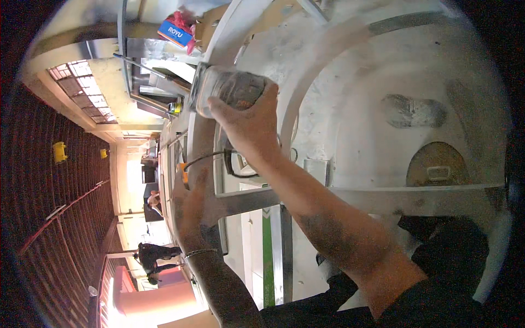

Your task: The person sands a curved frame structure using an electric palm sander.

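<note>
My right hand (249,117) is wrapped around the dusty grey body of a hand-held power sander (240,90). The sander's flat pad end is against or close to a curved pale frame (201,136); I cannot tell whether it touches. Below it a black cord (235,167) loops past my right wrist toward a small orange piece (184,176). My left hand (192,205), a bracelet at its wrist, lies along the frame beside that orange piece, fingers stretched out and somewhat blurred.
Right of my arms spreads a large dusty pale panel (361,142) with a rounded brown recess (437,164). A blue box (176,34) with red material sits at the top. A person in dark clothes (156,257) bends over in the background. A green strip (268,257) shows between my forearms.
</note>
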